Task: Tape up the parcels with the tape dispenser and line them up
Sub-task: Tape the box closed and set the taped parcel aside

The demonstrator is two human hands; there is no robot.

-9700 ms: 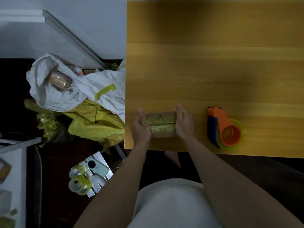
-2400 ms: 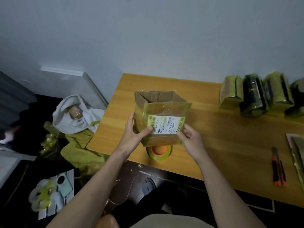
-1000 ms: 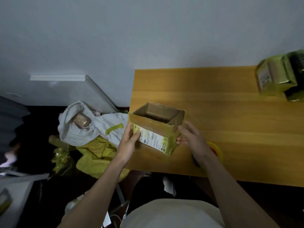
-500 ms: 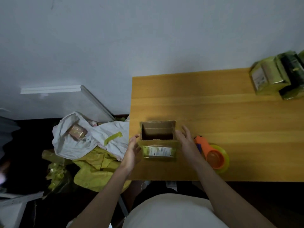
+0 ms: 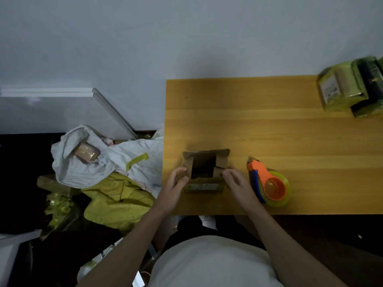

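A small cardboard parcel (image 5: 204, 186) with yellow tape and a white label stands on the wooden table (image 5: 269, 131) near its front left corner, top open, flaps up. My left hand (image 5: 175, 187) presses its left flap, fingers curled on it. My right hand (image 5: 236, 183) pinches the right flap. The orange and blue tape dispenser (image 5: 269, 186) with a yellow tape roll lies just right of my right hand, untouched. Taped parcels (image 5: 352, 90) stand together at the table's far right.
On the floor left of the table lies a white sack (image 5: 99, 160) holding a wrapped parcel (image 5: 87, 152), with crumpled yellow plastic (image 5: 116, 201) below it. A grey wall runs behind the table. The table's front edge is close to my body.
The parcel has settled on the table and both hands have shifted from its sides up onto the side flaps, which now lean inward.
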